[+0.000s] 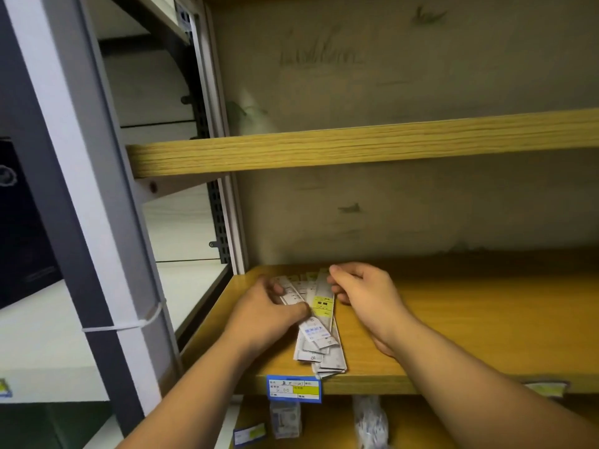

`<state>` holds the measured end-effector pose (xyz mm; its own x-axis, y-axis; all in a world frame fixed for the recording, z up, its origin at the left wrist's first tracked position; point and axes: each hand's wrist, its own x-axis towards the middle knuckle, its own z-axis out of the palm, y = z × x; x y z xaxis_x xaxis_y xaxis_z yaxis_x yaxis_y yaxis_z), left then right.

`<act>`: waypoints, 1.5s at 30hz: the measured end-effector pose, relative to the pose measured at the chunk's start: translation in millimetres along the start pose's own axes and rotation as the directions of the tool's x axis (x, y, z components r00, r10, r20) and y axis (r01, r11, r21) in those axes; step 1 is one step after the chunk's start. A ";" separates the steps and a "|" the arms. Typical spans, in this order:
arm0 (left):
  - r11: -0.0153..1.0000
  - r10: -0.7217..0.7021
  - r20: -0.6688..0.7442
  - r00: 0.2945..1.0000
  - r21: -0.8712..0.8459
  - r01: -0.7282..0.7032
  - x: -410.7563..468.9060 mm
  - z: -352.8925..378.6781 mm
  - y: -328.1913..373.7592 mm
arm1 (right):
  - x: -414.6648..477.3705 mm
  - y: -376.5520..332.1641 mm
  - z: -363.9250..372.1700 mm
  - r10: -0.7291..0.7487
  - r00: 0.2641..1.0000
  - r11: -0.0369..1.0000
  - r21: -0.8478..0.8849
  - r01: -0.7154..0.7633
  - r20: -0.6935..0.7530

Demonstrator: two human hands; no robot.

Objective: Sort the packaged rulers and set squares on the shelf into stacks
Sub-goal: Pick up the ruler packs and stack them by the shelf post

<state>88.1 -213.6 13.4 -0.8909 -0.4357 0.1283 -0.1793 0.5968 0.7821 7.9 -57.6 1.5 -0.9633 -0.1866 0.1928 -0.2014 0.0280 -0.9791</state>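
While the sorting is, by my reading, at an early stage, one entry covers the whole lot: a single loose heap, no finished stacks in view.

Item: packaged rulers, one fanned pile on the left end of the wooden shelf, the near ends reaching the front edge, the far ends spread toward the back wall.

Condition: long, narrow, flat packs, pale grey-white and printed. The packs overlap at differing angles, not squared up. One long pack near the top carries a yellow label, and several shorter ones show blue-and-white print. Whether any set squares lie among them cannot be told, as no triangular pack is plainly visible.

Handling: left hand lies over the left side of the fan, fingers bent round the packs and thumb across the top, holding them down. Right hand is at the far right of the fan, fingers curled, thumb and forefinger apparently pinching the far end of the long pack.

Done: nothing separated as far as can be seen; the rest of the shelf board to the right carries no stack.

Left: divide the fan by kind and length, square each group, set the groups apart.

Also noted: blue price tag on the shelf's front edge just below the pile; wrapped goods on the shelf beneath, contents unclear.
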 end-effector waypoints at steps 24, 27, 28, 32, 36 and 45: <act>0.957 0.260 -0.086 0.962 0.153 -0.245 6.4 3.2 61.0 | -12.9 -25.7 -46.2 0.082 0.975 0.970 0.207 -0.126 0.205; 0.767 0.026 0.161 0.987 0.630 -0.123 -7.3 3.9 65.5 | -15.8 -19.5 -62.8 0.112 0.979 0.976 0.165 -0.140 0.169; 0.724 -0.032 0.200 0.979 0.680 -0.115 -10.5 2.8 66.6 | -18.0 -15.8 -65.7 0.115 0.981 0.980 0.141 -0.137 0.158; 0.789 -0.097 0.177 0.979 0.614 -0.034 -5.7 -8.9 59.1 | -25.6 -8.3 -70.5 0.076 0.987 0.984 0.147 -0.097 0.138; 0.830 -0.097 0.158 0.983 0.558 -0.008 -5.9 -13.9 48.4 | -25.8 -9.6 -72.5 0.073 0.985 0.981 0.165 -0.099 0.156; 0.961 -0.076 -0.075 0.994 -0.273 0.053 -7.5 -12.1 25.4 | -26.2 -9.3 -72.1 0.070 0.984 0.988 0.124 -0.092 0.167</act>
<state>95.3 -203.3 39.7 -0.8409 -0.5291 0.1138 -0.1056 0.3666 0.9244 22.2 17.8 10.2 -0.9321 -0.3452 0.1099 -0.0887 -0.0767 -0.9931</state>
